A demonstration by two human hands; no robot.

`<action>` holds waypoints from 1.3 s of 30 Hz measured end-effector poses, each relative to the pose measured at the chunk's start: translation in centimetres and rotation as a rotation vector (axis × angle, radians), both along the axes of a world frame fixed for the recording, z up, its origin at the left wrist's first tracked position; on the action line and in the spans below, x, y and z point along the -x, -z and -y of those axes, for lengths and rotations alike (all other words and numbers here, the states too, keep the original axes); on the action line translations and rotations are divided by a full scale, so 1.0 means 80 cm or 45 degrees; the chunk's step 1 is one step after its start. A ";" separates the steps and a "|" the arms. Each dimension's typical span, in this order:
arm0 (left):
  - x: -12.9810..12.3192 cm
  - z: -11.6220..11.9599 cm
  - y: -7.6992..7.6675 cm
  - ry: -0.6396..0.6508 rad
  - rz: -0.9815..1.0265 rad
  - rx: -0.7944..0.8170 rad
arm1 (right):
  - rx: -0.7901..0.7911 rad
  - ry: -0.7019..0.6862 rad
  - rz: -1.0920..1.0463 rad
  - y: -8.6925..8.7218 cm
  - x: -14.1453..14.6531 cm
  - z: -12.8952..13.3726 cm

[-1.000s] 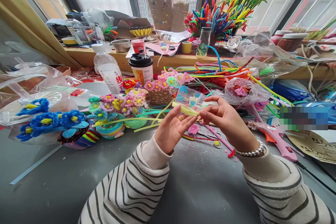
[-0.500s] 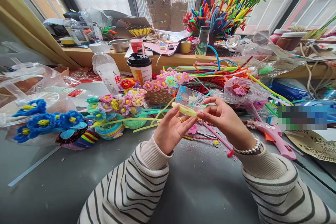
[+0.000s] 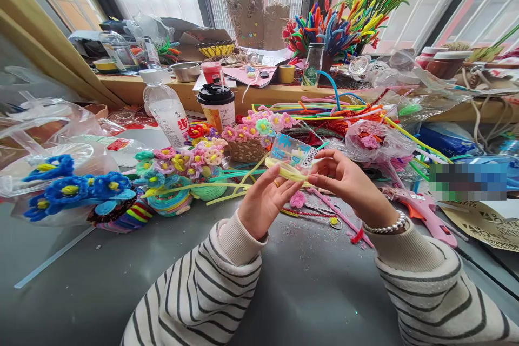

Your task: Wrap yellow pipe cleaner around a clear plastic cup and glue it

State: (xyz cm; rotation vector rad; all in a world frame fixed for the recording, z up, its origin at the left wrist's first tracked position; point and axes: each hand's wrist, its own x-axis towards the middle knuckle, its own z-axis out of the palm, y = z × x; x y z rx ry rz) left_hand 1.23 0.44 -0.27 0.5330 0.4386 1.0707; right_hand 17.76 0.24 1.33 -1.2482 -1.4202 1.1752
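1. The left hand (image 3: 263, 203) and right hand (image 3: 348, 186) are close together, both gripping the pale yellow loops (image 3: 290, 173) above the surface (image 3: 316, 297), toward its far edge.
2. A slack pinch at their right end could let them spring apart.
3. Dropped, they might pick up the specks (image 3: 310, 235) scattered below.
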 end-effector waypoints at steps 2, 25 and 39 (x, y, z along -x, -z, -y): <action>-0.001 0.001 -0.001 -0.123 -0.105 -0.057 | -0.097 0.038 0.114 -0.003 -0.008 -0.001; 0.003 0.000 0.009 0.126 -0.211 -0.243 | -0.542 -0.057 0.172 -0.024 -0.030 0.006; 0.016 -0.009 0.007 0.048 -0.422 -0.462 | 0.249 -0.351 -0.155 -0.036 -0.034 0.015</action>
